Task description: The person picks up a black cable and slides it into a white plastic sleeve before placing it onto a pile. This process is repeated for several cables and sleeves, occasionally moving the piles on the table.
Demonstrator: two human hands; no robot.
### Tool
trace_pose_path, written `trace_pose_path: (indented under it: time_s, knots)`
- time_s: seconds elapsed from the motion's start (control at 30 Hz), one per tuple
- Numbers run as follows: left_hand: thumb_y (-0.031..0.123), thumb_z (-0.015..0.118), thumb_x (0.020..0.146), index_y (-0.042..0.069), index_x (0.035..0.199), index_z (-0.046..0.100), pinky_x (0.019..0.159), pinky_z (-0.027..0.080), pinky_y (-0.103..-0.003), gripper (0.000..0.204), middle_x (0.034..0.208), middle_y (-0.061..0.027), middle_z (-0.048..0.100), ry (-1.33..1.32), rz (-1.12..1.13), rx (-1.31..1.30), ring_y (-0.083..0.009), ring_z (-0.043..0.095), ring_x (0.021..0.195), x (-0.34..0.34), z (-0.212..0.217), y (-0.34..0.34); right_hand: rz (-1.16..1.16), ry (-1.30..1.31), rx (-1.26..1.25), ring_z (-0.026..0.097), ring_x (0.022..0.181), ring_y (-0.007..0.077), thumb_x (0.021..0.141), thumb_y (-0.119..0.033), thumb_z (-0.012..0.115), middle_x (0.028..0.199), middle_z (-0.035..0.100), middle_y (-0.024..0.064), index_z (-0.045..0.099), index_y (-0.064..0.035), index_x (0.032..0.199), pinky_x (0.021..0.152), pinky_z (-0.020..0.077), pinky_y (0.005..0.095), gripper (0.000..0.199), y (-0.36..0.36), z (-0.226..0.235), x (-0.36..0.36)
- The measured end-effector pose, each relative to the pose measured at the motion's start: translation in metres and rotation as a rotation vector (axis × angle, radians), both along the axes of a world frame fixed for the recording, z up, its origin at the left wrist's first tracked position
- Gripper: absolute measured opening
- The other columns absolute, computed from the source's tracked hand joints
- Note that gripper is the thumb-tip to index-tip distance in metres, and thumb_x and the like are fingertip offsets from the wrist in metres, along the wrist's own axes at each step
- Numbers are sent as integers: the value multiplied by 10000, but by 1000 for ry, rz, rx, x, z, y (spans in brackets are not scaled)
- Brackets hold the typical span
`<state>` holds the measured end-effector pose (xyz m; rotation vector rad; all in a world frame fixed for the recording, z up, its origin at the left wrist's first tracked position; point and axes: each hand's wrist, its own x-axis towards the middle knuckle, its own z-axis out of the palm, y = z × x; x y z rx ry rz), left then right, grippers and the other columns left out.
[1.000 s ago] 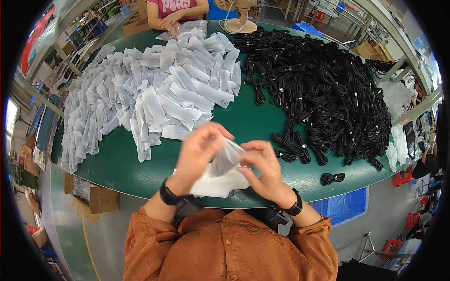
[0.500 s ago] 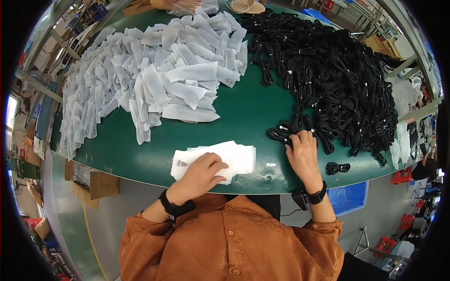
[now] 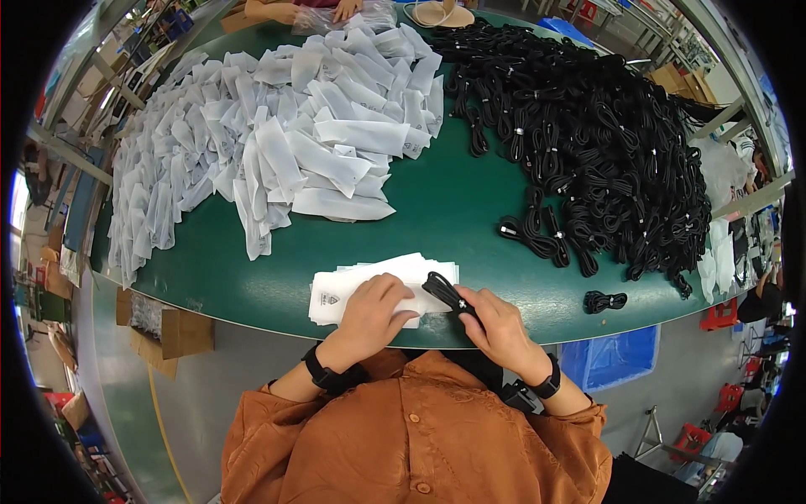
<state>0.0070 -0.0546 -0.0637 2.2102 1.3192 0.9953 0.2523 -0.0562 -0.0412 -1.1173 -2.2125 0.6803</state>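
Note:
A coiled black cable (image 3: 447, 292) is pinched in my right hand (image 3: 497, 329), its looped end lying over the right part of a stack of flat white bags (image 3: 340, 281) at the table's near edge. My left hand (image 3: 375, 309) rests on that stack with curled fingers, gripping the top bag near its middle. The thumb and fingertips point toward the cable. A printed mark shows on the top bag left of my hand.
Filled whitish bags (image 3: 277, 143) are heaped on the green table (image 3: 453, 210) at the far left. Bundled black cables (image 3: 588, 143) pile up on the right, with one separate cable bundle (image 3: 605, 301) near the edge. Across the table is another person's hand (image 3: 346, 10). A blue bin (image 3: 617, 353) stands below.
My right hand has taken a cable bundle from the near edge of the cable pile and brought it left to the white bags. My left hand has shifted slightly on the stack.

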Motion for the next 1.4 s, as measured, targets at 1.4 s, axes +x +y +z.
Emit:
trace_pose_path:
  time_s: [1.4]
  knots:
    - [137, 622, 978, 32, 934, 599, 787, 413, -223, 117, 1110, -23, 560, -762, -214, -331, -81, 516, 902, -5, 71, 91, 101, 313, 361, 655, 877, 233, 777, 92, 731, 1152, 590, 136, 674, -21, 1126, 729, 552, 288, 372, 88, 35, -47]
